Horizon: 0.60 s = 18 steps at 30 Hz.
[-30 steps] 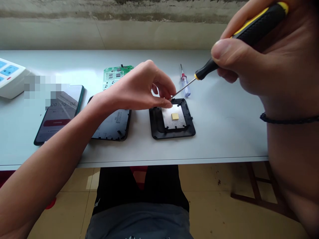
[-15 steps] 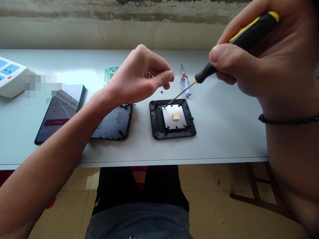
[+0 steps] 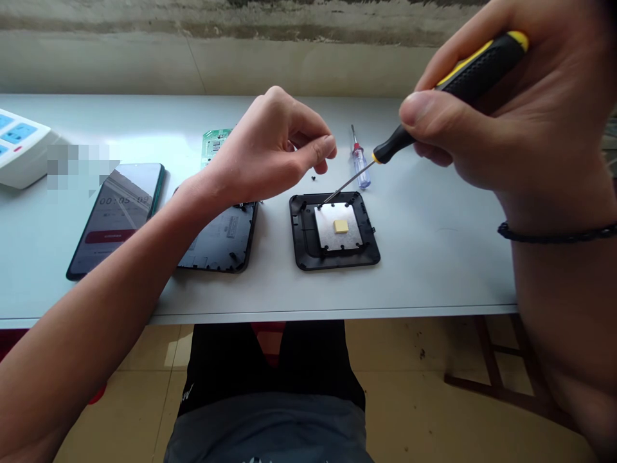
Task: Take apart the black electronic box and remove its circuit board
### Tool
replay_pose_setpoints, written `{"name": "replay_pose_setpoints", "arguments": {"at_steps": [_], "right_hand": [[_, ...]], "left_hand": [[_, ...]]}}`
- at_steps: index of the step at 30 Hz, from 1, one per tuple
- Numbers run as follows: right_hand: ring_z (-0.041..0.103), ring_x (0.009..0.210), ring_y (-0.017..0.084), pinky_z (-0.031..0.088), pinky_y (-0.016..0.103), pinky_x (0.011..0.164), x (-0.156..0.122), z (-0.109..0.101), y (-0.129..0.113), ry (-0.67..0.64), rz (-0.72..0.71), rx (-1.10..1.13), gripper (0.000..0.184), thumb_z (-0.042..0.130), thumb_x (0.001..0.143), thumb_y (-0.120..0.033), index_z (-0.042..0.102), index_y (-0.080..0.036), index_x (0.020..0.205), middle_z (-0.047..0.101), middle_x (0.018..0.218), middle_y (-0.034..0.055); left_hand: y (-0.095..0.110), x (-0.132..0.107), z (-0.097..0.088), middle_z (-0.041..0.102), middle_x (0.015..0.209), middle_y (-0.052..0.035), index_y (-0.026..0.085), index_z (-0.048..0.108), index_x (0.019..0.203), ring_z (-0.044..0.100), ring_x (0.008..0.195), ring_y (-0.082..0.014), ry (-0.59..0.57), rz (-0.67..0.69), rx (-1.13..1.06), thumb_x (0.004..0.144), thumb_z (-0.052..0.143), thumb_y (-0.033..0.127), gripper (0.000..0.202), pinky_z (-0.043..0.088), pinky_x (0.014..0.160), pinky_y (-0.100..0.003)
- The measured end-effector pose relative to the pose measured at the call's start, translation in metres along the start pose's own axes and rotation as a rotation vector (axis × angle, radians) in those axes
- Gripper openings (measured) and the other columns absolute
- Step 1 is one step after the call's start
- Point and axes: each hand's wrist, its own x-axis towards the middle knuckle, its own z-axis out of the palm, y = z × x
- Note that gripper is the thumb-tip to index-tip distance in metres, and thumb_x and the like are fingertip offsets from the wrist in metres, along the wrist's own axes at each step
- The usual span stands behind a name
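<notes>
My right hand is closed around the black and yellow handle of a screwdriver. The shaft slants down to the left, and its tip is at the upper left corner of a silver metal plate, by a small dark screw spot. That plate lies in a square black plastic cover and carries a small yellow pad. Above the cover hovers my left hand, thumb and fingers pinched together; anything between them is hidden. Just below its fingertips a tiny black screw rests on the table.
A small clear-handled screwdriver lies behind the cover. Partly under my left arm are a black casing and a green circuit board. Further left are a phone showing a timer and a white power strip.
My right hand and the screwdriver handle have shifted slightly left and down, while the tip stays at the same corner of the plate. My left hand keeps its pinch and place.
</notes>
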Motion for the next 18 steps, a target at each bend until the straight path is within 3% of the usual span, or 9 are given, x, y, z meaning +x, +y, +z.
{"name": "replay_pose_setpoints", "arguments": {"at_steps": [3, 7, 9, 14, 18], "right_hand": [[0.047, 0.050, 0.010, 0.025, 0.036, 0.049, 0.0005, -0.0008, 0.0028, -0.002, -0.026, 0.000, 0.010, 0.075, 0.074, -0.027, 0.067, -0.021, 0.073, 0.057, 0.060, -0.0001], [0.046, 0.049, 0.009, 0.024, 0.035, 0.048, 0.0014, -0.0007, 0.0027, -0.028, -0.041, -0.014, 0.011, 0.077, 0.073, -0.027, 0.067, -0.022, 0.071, 0.057, 0.060, -0.0007], [0.046, 0.050, 0.009, 0.024, 0.034, 0.048, 0.0014, 0.0004, 0.0015, -0.015, -0.037, -0.017, 0.011, 0.076, 0.073, -0.027, 0.067, -0.022, 0.070, 0.056, 0.059, -0.0014], [0.045, 0.049, 0.009, 0.024, 0.034, 0.049, 0.0011, 0.0027, -0.0012, 0.010, -0.015, -0.008, 0.012, 0.074, 0.075, -0.029, 0.065, -0.022, 0.070, 0.055, 0.058, -0.0026], [0.045, 0.051, 0.009, 0.024, 0.035, 0.049, 0.0010, 0.0020, -0.0024, 0.006, 0.002, -0.015, 0.013, 0.075, 0.075, -0.031, 0.067, -0.021, 0.070, 0.055, 0.059, -0.0017]], "left_hand": [[0.0021, -0.0005, 0.0014, 0.080, 0.090, -0.0081, 0.021, 0.078, 0.077, 0.072, 0.086, -0.0257, 0.121, 0.017, 0.045, 0.089, 0.063, 0.029, 0.021, 0.056, 0.079, -0.041], [0.0029, -0.0009, 0.0013, 0.080, 0.089, -0.0076, 0.021, 0.078, 0.076, 0.073, 0.087, -0.0249, 0.112, 0.016, 0.050, 0.088, 0.062, 0.025, 0.021, 0.055, 0.078, -0.038], [0.0019, -0.0012, 0.0004, 0.080, 0.090, -0.0065, 0.022, 0.079, 0.078, 0.073, 0.088, -0.0241, 0.073, 0.022, 0.034, 0.085, 0.063, 0.022, 0.017, 0.056, 0.078, -0.037], [-0.0027, -0.0018, -0.0013, 0.080, 0.091, -0.0045, 0.023, 0.082, 0.089, 0.074, 0.087, -0.0229, -0.159, 0.032, 0.029, 0.074, 0.063, 0.013, 0.026, 0.056, 0.078, -0.034], [-0.0041, -0.0013, -0.0021, 0.081, 0.091, -0.0032, 0.024, 0.082, 0.092, 0.073, 0.088, -0.0220, -0.199, 0.001, 0.044, 0.072, 0.061, 0.015, 0.030, 0.057, 0.080, -0.032]]}}
